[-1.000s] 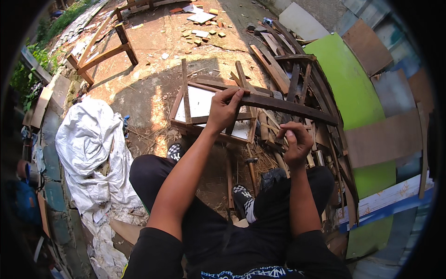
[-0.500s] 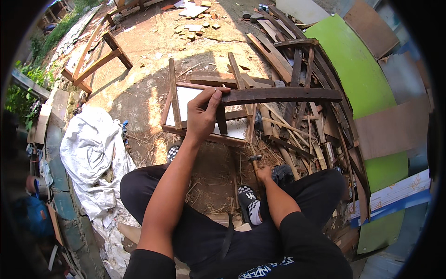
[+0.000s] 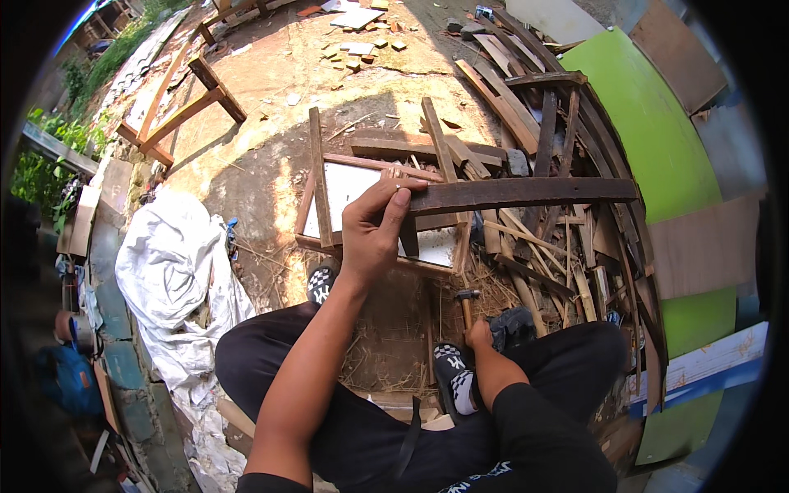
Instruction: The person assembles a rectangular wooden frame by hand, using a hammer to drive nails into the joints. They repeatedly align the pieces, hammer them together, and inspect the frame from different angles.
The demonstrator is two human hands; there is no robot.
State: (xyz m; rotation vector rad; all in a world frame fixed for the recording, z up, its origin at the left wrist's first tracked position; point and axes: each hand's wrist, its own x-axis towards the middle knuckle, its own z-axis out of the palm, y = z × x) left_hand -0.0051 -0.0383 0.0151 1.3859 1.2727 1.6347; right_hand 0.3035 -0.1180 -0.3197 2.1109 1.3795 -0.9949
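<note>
My left hand (image 3: 376,226) is closed at the near end of a dark wooden bar (image 3: 526,194), which stretches out to the right at about chest height. A small bright tip shows between the thumb and fingers, too small to name. Another dark piece drops below the bar near my fingers. Lower down, my right hand (image 3: 479,334) is wrapped round the handle of a hammer (image 3: 468,304), its head up, beside my right knee. Beyond my left hand, a wooden frame with a white panel (image 3: 343,185) rests on the ground, partly hidden by the hand and bar.
A heap of scrap timber (image 3: 567,222) lies on the right, beside green boards (image 3: 649,115). A white sheet (image 3: 177,287) is bunched at the left. Further off stands a wooden frame (image 3: 185,119), with small wood offcuts (image 3: 362,53) on the ground.
The hammer in my right hand now stands more upright, its head shifted slightly right. My left hand still grips the bar; the whole view has shifted a little.
</note>
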